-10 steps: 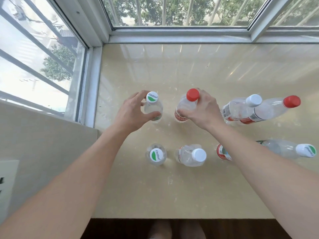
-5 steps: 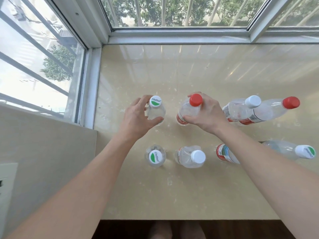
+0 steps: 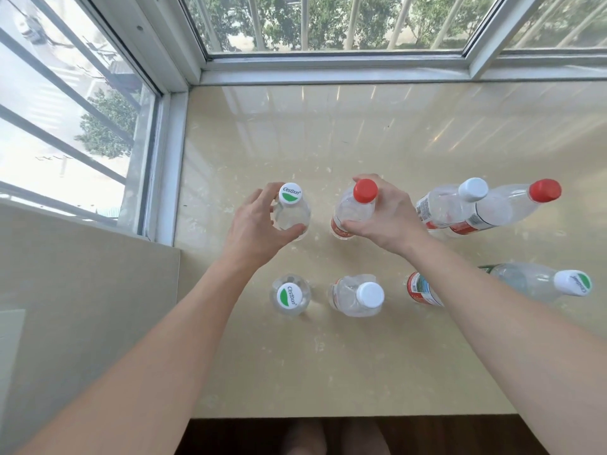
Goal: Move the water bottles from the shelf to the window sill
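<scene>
Several clear water bottles stand upright on the beige window sill (image 3: 328, 372). My left hand (image 3: 256, 228) wraps a green-and-white-capped bottle (image 3: 292, 211) in the far row. My right hand (image 3: 387, 218) grips a red-capped bottle (image 3: 354, 208) beside it. To their right stand a white-capped bottle (image 3: 450, 201) and another red-capped bottle (image 3: 512, 208). The near row holds a green-and-white-capped bottle (image 3: 289, 295), a white-capped bottle (image 3: 359, 295), a red-labelled bottle (image 3: 418, 289) half hidden by my right forearm, and a green-and-white-capped bottle (image 3: 538, 284).
White window frames (image 3: 328, 65) border the sill at the back and on the left (image 3: 170, 165). A beige wall (image 3: 82, 290) lies to the left. The sill's front edge (image 3: 328, 417) runs above a dark floor, where my feet (image 3: 331, 438) show.
Both hands and their bottles have come slightly nearer and lower onto the sill. The other bottles have not moved.
</scene>
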A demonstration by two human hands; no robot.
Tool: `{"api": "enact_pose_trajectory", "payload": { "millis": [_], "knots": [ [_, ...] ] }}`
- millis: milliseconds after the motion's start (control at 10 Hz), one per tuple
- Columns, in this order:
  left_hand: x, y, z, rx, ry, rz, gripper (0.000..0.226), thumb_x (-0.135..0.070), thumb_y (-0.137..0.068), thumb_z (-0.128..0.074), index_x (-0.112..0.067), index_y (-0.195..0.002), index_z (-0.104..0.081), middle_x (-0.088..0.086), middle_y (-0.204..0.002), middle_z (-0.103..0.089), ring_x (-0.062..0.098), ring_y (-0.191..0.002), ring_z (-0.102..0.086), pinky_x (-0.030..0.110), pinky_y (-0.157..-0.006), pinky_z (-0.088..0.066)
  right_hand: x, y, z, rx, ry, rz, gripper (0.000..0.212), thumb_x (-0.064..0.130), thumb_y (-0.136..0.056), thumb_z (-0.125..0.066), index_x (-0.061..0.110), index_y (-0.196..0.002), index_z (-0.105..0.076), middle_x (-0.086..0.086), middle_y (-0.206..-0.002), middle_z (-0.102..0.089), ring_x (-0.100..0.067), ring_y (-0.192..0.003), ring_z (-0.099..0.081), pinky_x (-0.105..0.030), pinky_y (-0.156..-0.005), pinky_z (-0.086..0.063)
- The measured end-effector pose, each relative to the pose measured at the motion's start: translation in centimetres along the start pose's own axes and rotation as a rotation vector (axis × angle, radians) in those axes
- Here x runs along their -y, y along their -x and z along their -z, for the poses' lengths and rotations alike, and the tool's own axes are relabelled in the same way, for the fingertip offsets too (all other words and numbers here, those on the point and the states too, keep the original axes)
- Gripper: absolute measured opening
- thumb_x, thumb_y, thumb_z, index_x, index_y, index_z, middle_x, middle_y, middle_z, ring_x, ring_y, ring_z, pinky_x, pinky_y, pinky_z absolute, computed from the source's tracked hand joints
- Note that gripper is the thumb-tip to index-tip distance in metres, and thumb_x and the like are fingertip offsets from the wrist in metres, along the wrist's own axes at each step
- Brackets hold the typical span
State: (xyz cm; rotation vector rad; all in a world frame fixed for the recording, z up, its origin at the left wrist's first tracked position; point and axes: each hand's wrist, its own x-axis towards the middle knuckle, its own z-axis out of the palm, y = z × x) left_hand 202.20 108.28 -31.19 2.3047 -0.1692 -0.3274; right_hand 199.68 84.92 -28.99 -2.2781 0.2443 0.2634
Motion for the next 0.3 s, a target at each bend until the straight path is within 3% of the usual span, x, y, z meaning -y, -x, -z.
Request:
{"api": "enact_pose_trajectory", "payload": {
  "millis": [200, 300],
  "knots": [
    [-0.9, 0.4, 1.1, 0.078, -0.158, 0.008, 0.085, -0.044, -0.066, -0.083, -0.038, -0.137, -0.036, -0.004, -0.123, -0.052, 0.020, -0.114, -0.052, 0.030, -0.087, -0.041, -0.4, 0.0, 0.3, 0.001, 0.019, -0.020, 0.095, 0.032, -0.066, -0.085, 0.027, -0.149, -0.038, 0.000, -0.138, -0.053, -0.019, -0.128, -0.049, -0.025, -0.101, -0.036],
    [-2.1, 1.2, 2.6, 0.119, -0.367, 0.051, 0.095, -0.047, -0.069, -0.080, -0.036, -0.146, -0.026, -0.002, -0.137, -0.045, 0.024, -0.124, -0.045, 0.033, -0.087, -0.039, -0.1, 0.6, 1.3, 0.041, 0.073, -0.037, 0.102, 0.036, -0.067, -0.084, 0.028, -0.153, -0.030, -0.002, -0.141, -0.048, -0.021, -0.133, -0.046, -0.031, -0.106, -0.037]
  ]
}}
